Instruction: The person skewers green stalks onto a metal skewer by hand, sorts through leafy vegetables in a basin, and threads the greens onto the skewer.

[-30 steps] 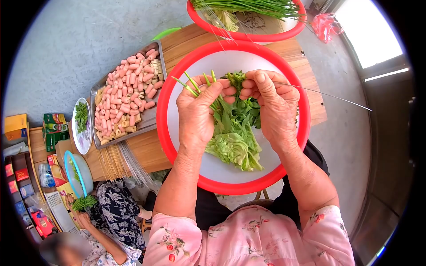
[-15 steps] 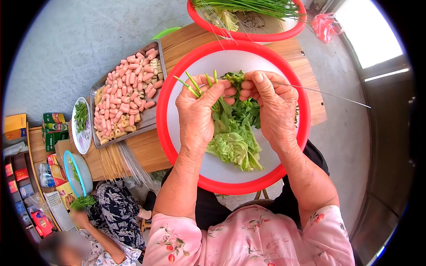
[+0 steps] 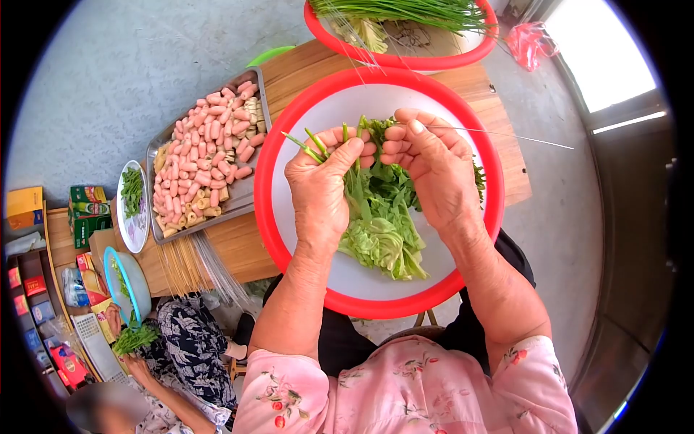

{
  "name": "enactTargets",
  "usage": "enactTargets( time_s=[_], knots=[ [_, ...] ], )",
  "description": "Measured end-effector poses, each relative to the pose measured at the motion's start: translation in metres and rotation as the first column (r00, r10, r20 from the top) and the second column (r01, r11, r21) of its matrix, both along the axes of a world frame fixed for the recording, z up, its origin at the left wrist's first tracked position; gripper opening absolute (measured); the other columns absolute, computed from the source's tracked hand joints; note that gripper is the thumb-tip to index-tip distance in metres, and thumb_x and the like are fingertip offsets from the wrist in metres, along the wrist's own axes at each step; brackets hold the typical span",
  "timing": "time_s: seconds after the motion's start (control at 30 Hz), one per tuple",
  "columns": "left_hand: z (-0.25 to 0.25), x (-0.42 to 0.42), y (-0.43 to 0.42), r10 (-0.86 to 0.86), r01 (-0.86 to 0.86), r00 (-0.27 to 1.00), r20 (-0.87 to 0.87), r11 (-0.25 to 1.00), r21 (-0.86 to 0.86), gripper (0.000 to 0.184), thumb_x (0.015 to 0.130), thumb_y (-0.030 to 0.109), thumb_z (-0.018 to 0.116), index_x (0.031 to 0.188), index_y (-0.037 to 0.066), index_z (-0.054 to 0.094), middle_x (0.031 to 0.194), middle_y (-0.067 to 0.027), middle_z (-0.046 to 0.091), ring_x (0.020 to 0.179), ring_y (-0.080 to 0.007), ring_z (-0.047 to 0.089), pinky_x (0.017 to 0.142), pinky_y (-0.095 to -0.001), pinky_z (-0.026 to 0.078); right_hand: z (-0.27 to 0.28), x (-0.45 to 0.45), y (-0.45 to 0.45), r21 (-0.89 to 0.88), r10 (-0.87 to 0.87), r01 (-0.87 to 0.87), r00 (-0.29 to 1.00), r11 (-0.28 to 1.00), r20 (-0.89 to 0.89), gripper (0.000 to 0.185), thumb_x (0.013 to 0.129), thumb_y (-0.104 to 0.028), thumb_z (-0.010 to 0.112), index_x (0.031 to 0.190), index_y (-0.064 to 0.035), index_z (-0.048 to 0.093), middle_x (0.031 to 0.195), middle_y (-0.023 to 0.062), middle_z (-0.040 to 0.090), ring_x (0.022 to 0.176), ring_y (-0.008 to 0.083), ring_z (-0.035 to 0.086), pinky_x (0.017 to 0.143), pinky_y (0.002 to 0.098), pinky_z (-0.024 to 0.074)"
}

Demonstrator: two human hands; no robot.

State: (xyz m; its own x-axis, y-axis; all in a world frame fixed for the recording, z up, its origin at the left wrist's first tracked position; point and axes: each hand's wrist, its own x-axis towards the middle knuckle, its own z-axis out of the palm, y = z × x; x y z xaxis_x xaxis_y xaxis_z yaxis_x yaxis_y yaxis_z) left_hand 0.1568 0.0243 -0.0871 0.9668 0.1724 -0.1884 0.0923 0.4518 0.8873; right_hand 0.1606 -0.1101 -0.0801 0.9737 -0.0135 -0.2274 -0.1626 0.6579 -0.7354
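Over a white basin with a red rim (image 3: 269, 181), my left hand (image 3: 318, 195) is closed on several green stems (image 3: 315, 142), whose cut ends stick out above the thumb. My right hand (image 3: 437, 166) pinches a thin metal skewer (image 3: 524, 136) that points out to the right. Its other end is lost among the fingers. Dark green leaves (image 3: 377, 129) bunch between both sets of fingertips, which nearly touch. Below the hands, pale lettuce leaves (image 3: 384, 246) and other leafy greens lie in the basin.
Left of the basin, a metal tray (image 3: 242, 195) holds pink sausage pieces (image 3: 206, 137) and tan rolls. Skewers (image 3: 217, 267) overhang the wooden table (image 3: 470, 87). Another red-rimmed basin (image 3: 491, 40) holds long greens. At lower left, another person's hand (image 3: 137, 365) holds greens beside a blue-rimmed bowl (image 3: 110, 264).
My right hand has shifted left towards my left hand, and the skewer has moved left with it. The other person's bunch of greens shows more fully.
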Motion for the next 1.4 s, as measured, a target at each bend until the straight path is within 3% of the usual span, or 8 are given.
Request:
enactTargets(
  time_s=[0.07, 0.13, 0.37, 0.43, 0.67, 0.77, 1.03, 1.4],
  knots=[
    [0.0, 0.0, 0.001, 0.011, -0.011, 1.0, -0.01, 1.0, 0.004, 0.013, 0.081, -0.003, 0.063, 0.093, -0.004, 0.062, 0.086, -0.0106, 0.065, 0.074, -0.0175, 0.064, 0.067, -0.0274, 0.054, 0.001, 0.0, -0.001, -0.024, -0.008, 0.008, 1.0, 1.0, -0.001, 0.022, 0.089, -0.016, 0.059, 0.096, 0.0039, 0.062, 0.082, 0.0084, 0.062, 0.072, 0.0139, 0.06, 0.068, 0.0269, 0.0516],
    [0.002, -0.001, 0.001, 0.01, -0.009, 1.0, -0.011, 0.999, 0.039, 0.013, 0.081, -0.003, 0.063, 0.094, -0.004, 0.062, 0.087, -0.0101, 0.065, 0.076, -0.0172, 0.064, 0.068, -0.027, 0.054, 0.001, -0.001, -0.002, -0.23, -0.041, 0.049, 0.998, 0.972, 0.039, 0.02, 0.087, -0.014, 0.062, 0.093, 0.005, 0.064, 0.082, 0.0065, 0.062, 0.069, 0.012, 0.059, 0.067, 0.0253, 0.05],
    [0.001, -0.002, -0.004, 0.046, -0.051, 0.998, 0.044, 0.99, 0.132, 0.015, 0.081, -0.003, 0.063, 0.095, -0.005, 0.063, 0.087, -0.0089, 0.065, 0.076, -0.0145, 0.063, 0.069, -0.0261, 0.054, -0.004, -0.003, -0.002, -0.331, -0.082, 0.089, 0.996, 0.939, 0.034, 0.019, 0.085, -0.015, 0.065, 0.091, 0.0029, 0.066, 0.078, 0.0052, 0.064, 0.068, 0.0116, 0.058, 0.067, 0.0252, 0.0486],
    [0.001, -0.005, -0.007, -0.02, -0.005, 0.996, 0.086, 0.96, 0.278, 0.014, 0.082, -0.002, 0.063, 0.095, -0.005, 0.064, 0.087, -0.0078, 0.066, 0.076, -0.0131, 0.062, 0.07, -0.0254, 0.053, -0.005, -0.003, 0.0, -0.272, -0.076, 0.071, 0.997, 0.96, -0.008, 0.018, 0.084, -0.013, 0.066, 0.088, 0.0046, 0.066, 0.08, 0.0045, 0.062, 0.066, 0.0095, 0.056, 0.063, 0.0229, 0.0475],
    [0.002, -0.001, -0.01, 0.061, -0.063, 0.998, 0.021, 0.991, 0.114, 0.018, 0.084, 0.005, 0.064, 0.1, -0.001, 0.065, 0.086, -0.0081, 0.066, 0.074, -0.0127, 0.063, 0.066, -0.0237, 0.052, -0.008, -0.001, -0.001, -0.099, -0.118, 0.111, 0.991, 0.989, -0.065, 0.017, 0.085, -0.014, 0.065, 0.088, 0.0024, 0.065, 0.074, 0.0042, 0.062, 0.064, 0.011, 0.056, 0.062, 0.0244, 0.0482],
    [0.009, -0.001, 0.0, 0.035, -0.012, 0.99, -0.137, 0.985, 0.171, 0.024, 0.085, 0.015, 0.065, 0.106, 0.002, 0.064, 0.086, -0.0095, 0.066, 0.066, -0.0102, 0.059, 0.051, -0.0202, 0.042, -0.007, 0.001, -0.005, -0.046, -0.129, 0.125, 0.987, 0.991, -0.095, 0.017, 0.085, -0.014, 0.065, 0.089, 0.0023, 0.064, 0.074, 0.0048, 0.062, 0.064, 0.0115, 0.057, 0.062, 0.0247, 0.0483],
    [0.012, 0.004, 0.005, -0.056, 0.062, 0.996, -0.071, 0.994, 0.086, 0.024, 0.088, 0.019, 0.06, 0.104, 0.001, 0.06, 0.086, -0.0081, 0.066, 0.055, -0.0068, 0.045, 0.05, -0.0201, 0.035, 0.006, -0.007, 0.002, -0.326, -0.137, 0.156, 0.987, 0.932, 0.083, 0.019, 0.084, -0.014, 0.066, 0.089, 0.0038, 0.067, 0.074, 0.0043, 0.063, 0.066, 0.0088, 0.056, 0.063, 0.0222, 0.0469],
    [0.009, 0.002, 0.003, -0.061, 0.064, 0.996, -0.069, 0.997, 0.047, 0.016, 0.088, 0.015, 0.06, 0.095, 0.001, 0.058, 0.082, -0.0078, 0.066, 0.055, -0.0066, 0.048, 0.049, -0.0197, 0.036, 0.005, -0.009, 0.004, -0.346, -0.142, 0.185, 0.979, 0.92, 0.147, 0.017, 0.083, -0.013, 0.067, 0.09, 0.0029, 0.067, 0.074, 0.003, 0.062, 0.066, 0.0074, 0.054, 0.063, 0.0203, 0.0452]
  ],
)
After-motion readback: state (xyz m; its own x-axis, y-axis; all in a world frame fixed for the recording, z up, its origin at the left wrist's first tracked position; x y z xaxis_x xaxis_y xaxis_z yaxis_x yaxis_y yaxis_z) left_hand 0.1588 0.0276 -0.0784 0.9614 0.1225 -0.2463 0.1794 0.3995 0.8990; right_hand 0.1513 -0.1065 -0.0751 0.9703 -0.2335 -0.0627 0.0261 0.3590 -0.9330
